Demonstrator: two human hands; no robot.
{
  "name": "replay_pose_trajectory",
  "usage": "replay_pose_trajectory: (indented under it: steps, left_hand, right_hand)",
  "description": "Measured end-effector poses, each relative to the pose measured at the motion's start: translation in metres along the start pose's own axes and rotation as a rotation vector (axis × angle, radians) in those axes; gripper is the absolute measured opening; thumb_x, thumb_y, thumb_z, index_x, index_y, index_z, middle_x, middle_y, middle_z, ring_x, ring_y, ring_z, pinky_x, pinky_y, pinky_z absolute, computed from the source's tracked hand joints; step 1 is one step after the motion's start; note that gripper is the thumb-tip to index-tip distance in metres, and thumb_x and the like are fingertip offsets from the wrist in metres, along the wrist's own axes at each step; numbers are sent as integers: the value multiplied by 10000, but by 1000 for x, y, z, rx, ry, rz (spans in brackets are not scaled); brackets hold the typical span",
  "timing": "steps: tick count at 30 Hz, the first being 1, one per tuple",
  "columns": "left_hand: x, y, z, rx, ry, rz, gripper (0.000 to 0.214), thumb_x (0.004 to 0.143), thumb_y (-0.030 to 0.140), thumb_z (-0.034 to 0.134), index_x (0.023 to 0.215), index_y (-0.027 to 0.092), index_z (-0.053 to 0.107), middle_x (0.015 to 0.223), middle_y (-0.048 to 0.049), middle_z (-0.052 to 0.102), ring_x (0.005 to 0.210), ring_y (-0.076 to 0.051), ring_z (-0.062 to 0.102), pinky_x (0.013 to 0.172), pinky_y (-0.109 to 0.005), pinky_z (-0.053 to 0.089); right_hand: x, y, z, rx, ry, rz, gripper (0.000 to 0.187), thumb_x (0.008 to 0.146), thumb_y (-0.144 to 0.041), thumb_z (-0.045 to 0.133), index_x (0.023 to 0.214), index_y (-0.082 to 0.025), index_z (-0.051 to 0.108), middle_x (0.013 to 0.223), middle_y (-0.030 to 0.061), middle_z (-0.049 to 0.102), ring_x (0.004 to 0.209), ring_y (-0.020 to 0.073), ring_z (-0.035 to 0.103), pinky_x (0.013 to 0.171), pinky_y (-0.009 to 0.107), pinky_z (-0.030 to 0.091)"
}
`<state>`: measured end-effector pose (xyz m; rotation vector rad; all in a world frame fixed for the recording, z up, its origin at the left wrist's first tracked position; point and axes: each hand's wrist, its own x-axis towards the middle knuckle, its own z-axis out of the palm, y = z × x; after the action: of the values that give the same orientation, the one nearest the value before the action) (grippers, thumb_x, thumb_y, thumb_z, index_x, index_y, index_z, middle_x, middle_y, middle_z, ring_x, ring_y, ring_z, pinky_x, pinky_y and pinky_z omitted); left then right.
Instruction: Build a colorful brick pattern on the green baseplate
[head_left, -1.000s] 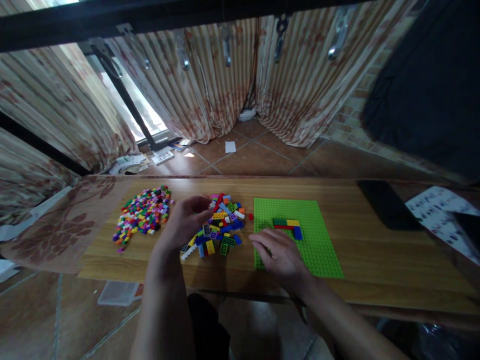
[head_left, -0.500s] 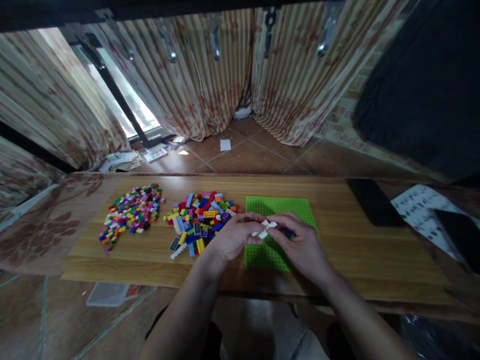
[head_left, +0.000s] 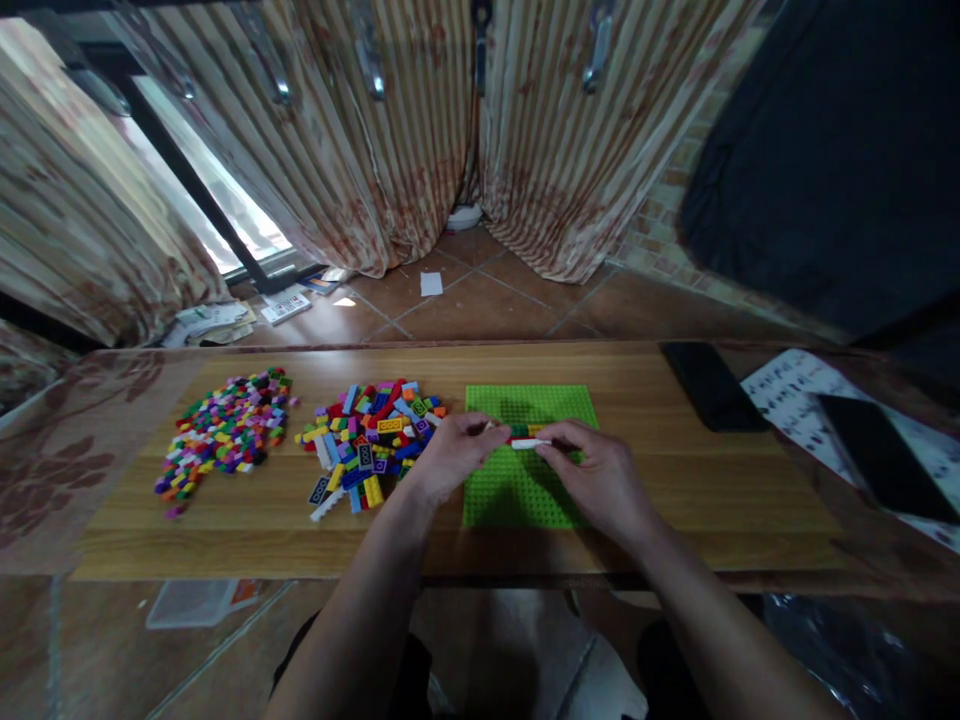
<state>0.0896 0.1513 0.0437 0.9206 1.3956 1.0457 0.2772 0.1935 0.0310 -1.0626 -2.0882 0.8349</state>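
A narrow white building brick [head_left: 529, 444] is pinched between the thumb and fingers of my right hand [head_left: 600, 475]. It lies at the near side of a row of red, green and yellow bricks [head_left: 534, 431], above the green studded baseplate [head_left: 517, 500]. Whether the white brick touches the row I cannot tell. My left hand [head_left: 461, 455] is closed in a pinch at the row's left end, over the plate's left side. A small pale bit shows at its fingertips, but most of what they hold is hidden.
Left of the plate lies a heap of larger mixed bricks [head_left: 375, 440]; farther left, a pile of small coloured pieces [head_left: 225, 430]. A black phone-like slab [head_left: 712, 387], a printed sheet [head_left: 799, 390] and a second dark device [head_left: 885, 450] lie at the right of the wooden board [head_left: 300, 550].
My hands have gone from holding white bricks together above the plate to the row of coloured bricks. The white brick now lies level along the row. The camera view has shifted slightly.
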Motion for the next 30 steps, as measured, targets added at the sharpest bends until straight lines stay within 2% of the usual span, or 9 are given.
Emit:
replay_pose_trajectory:
  steps: [4,7,11,21,30]
  left_hand:
    - [6,-7,-3,245,62,80,202,744,336,605,707,139,631,546,62,426,510,-78,355,493,-224,246]
    - [8,-11,-5,407,87,136,199,770,302,547,733,138,655,574,48,483,551,-96,417,524,-222,295]
    - [7,-11,-6,575,62,171,220,797,258,508,730,134,677,615,25,562,612,-113,494,592,-220,363]
    - [2,-4,-2,766,73,144,223,836,214,489,773,144,691,701,-23,659,661,-138,566,621,-228,375]
    - [0,-1,11,859,147,92,240,857,338,571,813,164,731,679,-34,661,631,-149,571,588,-243,348]
  right_hand:
    - [0,2,1,-122,-39,-70,124,901,-244,582,845,-234,692,862,24,710,860,208,615,791,355,459]
    - [0,3,5,-177,-46,-129,111,892,-238,598,831,-237,690,861,34,699,882,219,585,791,365,448]
    - [0,3,10,-231,-63,-159,87,888,-227,616,832,-225,682,858,41,681,884,223,560,790,363,431]
    - [1,8,14,-421,-67,-187,89,876,-195,630,799,-205,672,842,54,668,872,234,522,794,364,391]
    - [1,11,16,-372,0,-130,90,840,-186,645,766,-220,681,831,48,666,848,227,541,775,365,416]
